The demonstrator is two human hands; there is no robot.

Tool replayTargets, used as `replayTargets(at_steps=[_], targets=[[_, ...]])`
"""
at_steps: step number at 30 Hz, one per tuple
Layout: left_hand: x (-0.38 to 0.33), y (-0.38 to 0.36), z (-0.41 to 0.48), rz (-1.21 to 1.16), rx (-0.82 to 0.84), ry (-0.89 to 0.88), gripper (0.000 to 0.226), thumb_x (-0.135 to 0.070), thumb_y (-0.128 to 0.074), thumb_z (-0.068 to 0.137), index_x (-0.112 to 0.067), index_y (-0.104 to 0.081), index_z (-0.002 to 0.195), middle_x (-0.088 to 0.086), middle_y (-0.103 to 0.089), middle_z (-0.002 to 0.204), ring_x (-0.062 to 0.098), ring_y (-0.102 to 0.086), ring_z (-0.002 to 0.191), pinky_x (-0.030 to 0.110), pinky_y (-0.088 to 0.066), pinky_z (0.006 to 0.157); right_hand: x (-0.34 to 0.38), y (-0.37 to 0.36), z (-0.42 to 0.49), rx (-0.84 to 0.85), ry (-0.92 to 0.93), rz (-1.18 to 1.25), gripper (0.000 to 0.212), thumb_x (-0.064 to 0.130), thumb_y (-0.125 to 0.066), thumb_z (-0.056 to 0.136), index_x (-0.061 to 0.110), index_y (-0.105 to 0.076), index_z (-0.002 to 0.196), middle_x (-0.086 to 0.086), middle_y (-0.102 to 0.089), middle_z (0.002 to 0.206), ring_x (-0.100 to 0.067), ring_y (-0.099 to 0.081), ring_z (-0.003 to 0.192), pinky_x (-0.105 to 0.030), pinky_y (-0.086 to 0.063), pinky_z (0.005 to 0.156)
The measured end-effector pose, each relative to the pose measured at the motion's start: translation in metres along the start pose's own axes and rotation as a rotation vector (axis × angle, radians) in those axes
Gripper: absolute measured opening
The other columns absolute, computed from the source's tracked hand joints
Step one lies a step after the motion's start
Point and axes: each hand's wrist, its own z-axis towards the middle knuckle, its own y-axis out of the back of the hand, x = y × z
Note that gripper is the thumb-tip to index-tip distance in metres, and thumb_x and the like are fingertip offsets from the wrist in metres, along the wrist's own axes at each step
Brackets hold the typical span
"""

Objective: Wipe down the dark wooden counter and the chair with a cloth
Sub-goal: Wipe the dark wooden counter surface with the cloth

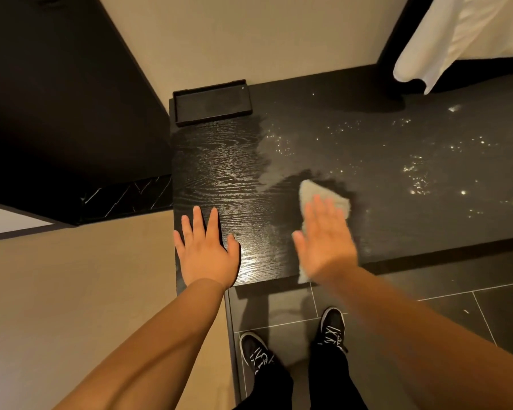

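Head camera looks steeply down, close over counter (338, 128)

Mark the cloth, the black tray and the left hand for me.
cloth (316, 192), head view, on its uncovered far corner.
black tray (212, 102), head view, on its bare floor.
left hand (208, 251), head view, on the back of the hand.

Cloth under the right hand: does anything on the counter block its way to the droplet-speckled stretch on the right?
Nothing visible does; the cloth has bare counter ahead. The black tray sits back-left.
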Motion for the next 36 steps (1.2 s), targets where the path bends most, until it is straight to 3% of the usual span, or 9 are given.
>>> replayTargets(at_steps=[2, 6, 9, 14, 18, 21, 29, 33, 36], targets=[[-0.001, 0.001, -0.001, 0.004, -0.004, 0.001, 0.07, -0.053, -0.036, 0.101, -0.029, -0.023, 0.166, 0.006, -0.008, 0.175, 0.033, -0.002, 0.161, 0.054, -0.002, 0.13, 0.021, -0.013, -0.011, 0.041, 0.234, -0.02, 0.075, 0.052, -0.015, 0.106, 0.004, -0.005, 0.164, -0.02, -0.002, 0.171, -0.037, 0.002, 0.159, -0.054, -0.01, 0.127], [-0.002, 0.002, 0.0, 0.002, 0.001, 0.006, 0.069, -0.052, -0.038, 0.102, -0.03, -0.022, 0.166, 0.006, -0.008, 0.175, 0.032, -0.002, 0.161, 0.053, -0.001, 0.13, -0.012, -0.002, -0.003, -0.028, 0.385, 0.029, 0.07, 0.041, -0.039, 0.104, 0.009, -0.02, 0.163, -0.017, -0.024, 0.168, -0.036, -0.019, 0.156, -0.053, -0.02, 0.126], [-0.001, 0.0, 0.0, -0.01, -0.004, 0.007, 0.069, -0.052, -0.039, 0.102, -0.03, -0.023, 0.166, 0.006, -0.009, 0.175, 0.031, -0.002, 0.161, 0.053, -0.002, 0.13, -0.058, 0.013, 0.01, -0.034, 0.105, 0.073, 0.07, 0.038, -0.04, 0.102, 0.017, -0.014, 0.164, -0.015, -0.027, 0.166, -0.038, -0.026, 0.152, -0.053, -0.023, 0.125], [0.0, -0.002, 0.001, -0.008, -0.014, 0.006, 0.069, -0.053, -0.039, 0.102, -0.031, -0.023, 0.166, 0.004, -0.008, 0.176, 0.029, -0.002, 0.161, 0.051, -0.002, 0.13, -0.033, 0.02, 0.014, -0.019, -0.247, 0.033, 0.073, 0.048, -0.027, 0.104, 0.003, -0.02, 0.161, -0.023, -0.018, 0.167, -0.044, -0.014, 0.154, -0.055, -0.011, 0.128], [-0.002, 0.0, 0.001, 0.01, 0.005, 0.009, 0.07, -0.053, -0.037, 0.103, -0.031, -0.019, 0.166, 0.005, -0.005, 0.176, 0.031, 0.0, 0.161, 0.053, -0.001, 0.13, 0.014, 0.005, 0.006, 0.023, 0.276, 0.008, 0.072, 0.049, -0.03, 0.105, 0.009, -0.02, 0.163, -0.015, -0.019, 0.17, -0.037, -0.011, 0.157, -0.055, -0.016, 0.126], [-0.007, 0.005, 0.004, 0.077, 0.075, 0.006, 0.071, -0.055, -0.029, 0.104, -0.031, -0.009, 0.168, 0.009, 0.002, 0.176, 0.035, 0.004, 0.161, 0.057, -0.001, 0.129, -0.012, 0.009, 0.025, 0.058, 0.466, -0.04, 0.07, 0.051, -0.033, 0.104, 0.013, -0.024, 0.163, -0.01, -0.021, 0.17, -0.032, -0.013, 0.158, -0.051, -0.018, 0.127], [-0.023, 0.021, 0.057, -0.017, 0.14, -0.057, 0.068, -0.059, -0.032, 0.105, -0.037, -0.011, 0.167, 0.0, 0.007, 0.176, 0.03, 0.012, 0.161, 0.057, 0.006, 0.129, -0.039, 0.031, 0.072, 0.01, -0.089, -0.027, 0.075, 0.053, -0.028, 0.104, 0.007, -0.019, 0.163, -0.021, -0.022, 0.167, -0.045, -0.019, 0.153, -0.055, -0.015, 0.126], [-0.035, 0.013, 0.073, 0.004, 0.101, -0.085, 0.069, -0.061, -0.027, 0.104, -0.038, -0.008, 0.167, -0.001, 0.007, 0.176, 0.028, 0.012, 0.161, 0.054, 0.004, 0.129, -0.01, 0.014, 0.059, 0.074, 0.338, -0.042, 0.075, 0.055, -0.023, 0.105, 0.011, -0.014, 0.165, -0.014, -0.015, 0.171, -0.036, -0.008, 0.158, -0.052, -0.011, 0.127], [-0.035, 0.008, 0.072, 0.034, 0.071, -0.078, 0.07, -0.063, -0.023, 0.103, -0.039, -0.006, 0.166, -0.002, 0.006, 0.176, 0.028, 0.011, 0.161, 0.054, 0.003, 0.13, -0.039, 0.02, 0.077, 0.09, 0.451, -0.059, 0.074, 0.056, -0.025, 0.104, 0.014, -0.015, 0.164, -0.012, -0.017, 0.17, -0.035, -0.01, 0.158, -0.051, -0.011, 0.128]])
